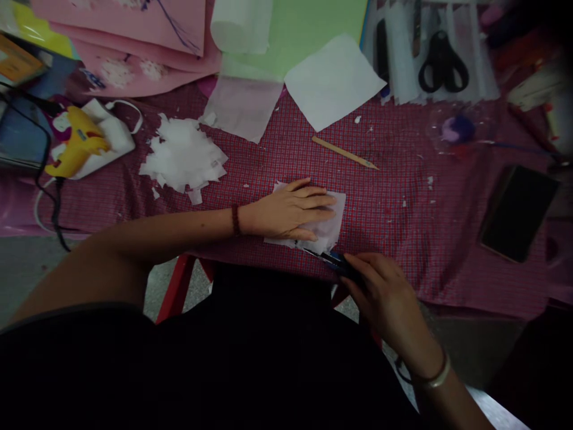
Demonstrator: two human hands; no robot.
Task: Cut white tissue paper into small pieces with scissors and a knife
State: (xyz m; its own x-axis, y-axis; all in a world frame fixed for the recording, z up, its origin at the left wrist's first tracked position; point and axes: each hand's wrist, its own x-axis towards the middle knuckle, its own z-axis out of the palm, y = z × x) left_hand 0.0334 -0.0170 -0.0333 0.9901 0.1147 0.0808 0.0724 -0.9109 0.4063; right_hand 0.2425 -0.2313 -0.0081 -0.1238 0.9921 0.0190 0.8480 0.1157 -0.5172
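My left hand (293, 212) lies flat with its fingers stretched out, pressing a small white sheet of paper (336, 209) onto the checked tablecloth. Near the table's front edge, my right hand (380, 292) is closed round a dark utility knife (335, 261). The knife's tip points left and touches the lower edge of the sheet, close to my left thumb. Behind my left hand is a heap of cut white paper pieces (185, 155). A pencil (344, 153) rests on the cloth beyond my fingers, and a larger white sheet (333, 80) lies farther back.
At the left, a yellow glue gun (83, 140) sits by a white power strip (123, 134) with cables. Black-handled scissors (443, 65) lie in a clear tray at the back right. A dark phone (519, 212) lies at the right. Pink paper (174, 30) covers the back left.
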